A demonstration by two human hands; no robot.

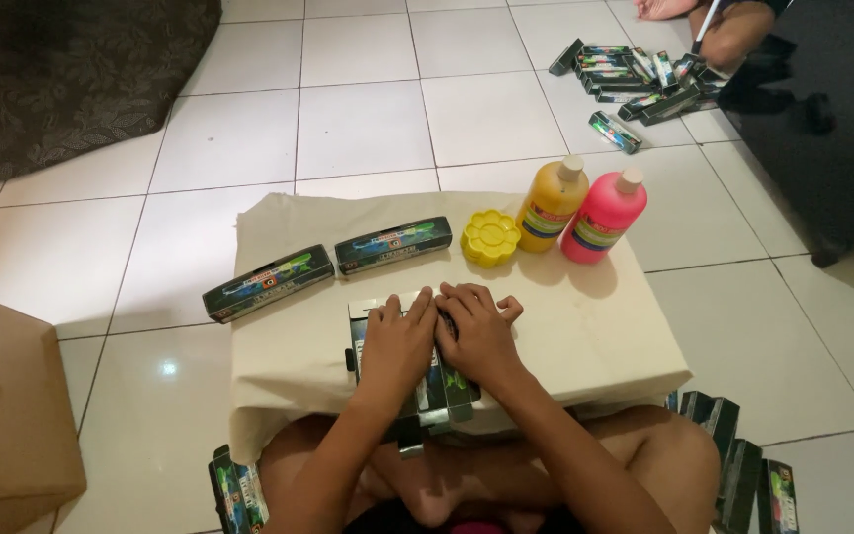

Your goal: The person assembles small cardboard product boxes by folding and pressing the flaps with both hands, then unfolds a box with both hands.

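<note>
In the head view, a flat dark box (417, 381) is pressed beneath the left hand (394, 346) and right hand (476, 336), fingers flat, nothing gripped. The yellow bottle (550, 205), beyond the right hand, could be toppled by a sweep.

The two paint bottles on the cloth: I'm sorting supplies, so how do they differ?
The yellow paint bottle is yellow-orange, while the pink paint bottle is bright pink. The yellow paint bottle stands closer to the yellow flower-shaped palette; the pink paint bottle stands on its far side, nearer the cloth's right edge. The yellow one also sits slightly farther from the person. Both share the same shape, pale caps and banded labels, and both stand capped, touching side by side.
</note>
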